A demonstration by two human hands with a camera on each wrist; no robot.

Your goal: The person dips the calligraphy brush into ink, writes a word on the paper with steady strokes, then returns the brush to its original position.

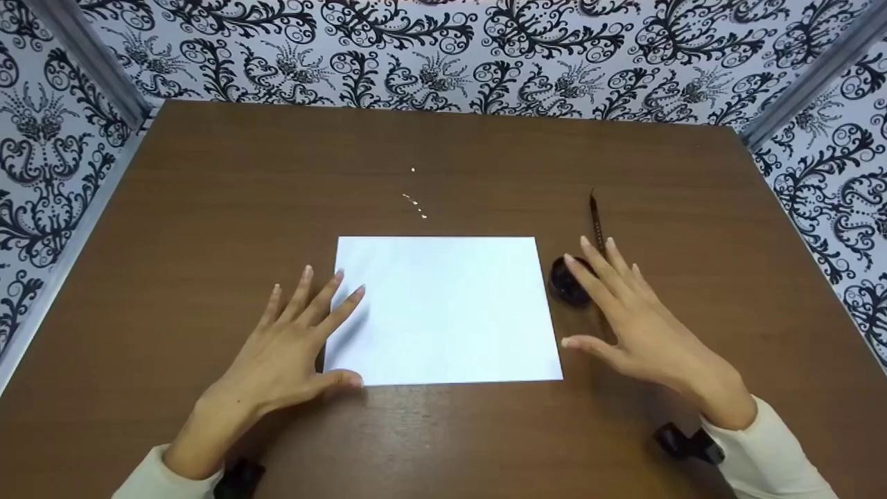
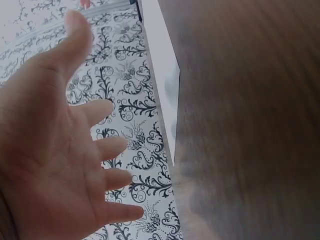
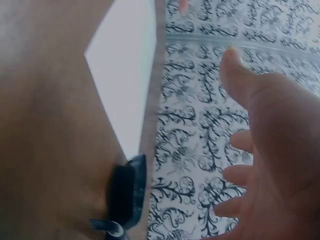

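A white sheet of paper (image 1: 443, 312) lies flat on the brown table between my two hands. My left hand (image 1: 291, 346) hovers over its left edge with fingers spread and straight, holding nothing; the left wrist view shows the palm (image 2: 55, 150) clear of the tabletop. Off the paper's right side, my right hand (image 1: 637, 326) is also spread and holds nothing. Its fingertips overlap a small round black object (image 1: 568, 283) and the lower part of a dark, slender pencil-like stick (image 1: 596, 218) in the head view. The black object (image 3: 127, 192) stands near the paper's corner in the right wrist view.
Several tiny pale bits (image 1: 414, 202) lie on the table (image 1: 277, 173) beyond the paper. Patterned black-and-white panels (image 1: 429, 55) surround the table at the back and sides, with grey strips (image 1: 86, 59) at the corners.
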